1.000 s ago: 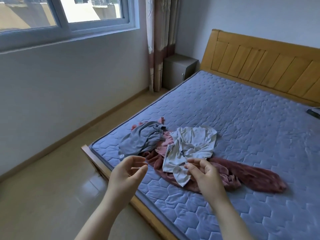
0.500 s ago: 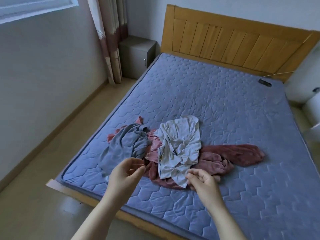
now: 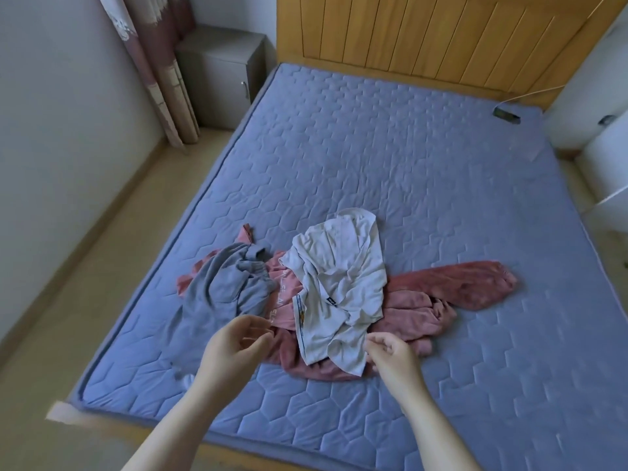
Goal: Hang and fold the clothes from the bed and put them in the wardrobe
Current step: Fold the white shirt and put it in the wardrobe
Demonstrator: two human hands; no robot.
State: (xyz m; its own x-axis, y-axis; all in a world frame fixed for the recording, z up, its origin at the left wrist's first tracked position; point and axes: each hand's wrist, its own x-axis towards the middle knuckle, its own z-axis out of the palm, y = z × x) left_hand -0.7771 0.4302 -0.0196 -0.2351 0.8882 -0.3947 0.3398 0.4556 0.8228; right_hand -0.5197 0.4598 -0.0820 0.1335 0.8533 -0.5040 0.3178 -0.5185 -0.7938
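A heap of clothes lies on the blue quilted mattress (image 3: 390,158) near its foot. A crumpled white shirt (image 3: 339,283) sits on top of a pink fleecy garment (image 3: 455,287), with a grey garment (image 3: 221,290) to the left. My left hand (image 3: 234,348) hovers over the heap's near left edge, fingers loosely curled, holding nothing. My right hand (image 3: 390,355) hovers beside the white shirt's lower corner, fingers loosely bent; no cloth is gripped.
A wooden headboard (image 3: 424,35) stands at the far end. A grey bedside cabinet (image 3: 221,69) and a curtain (image 3: 159,62) fill the far left corner. A small dark device (image 3: 506,114) with a cable lies at the mattress's far right. White furniture (image 3: 601,130) stands at the right.
The view has swung right and down, from the window to the whole bed. Both hands stay in front of me above the heap, now closer to the clothes.
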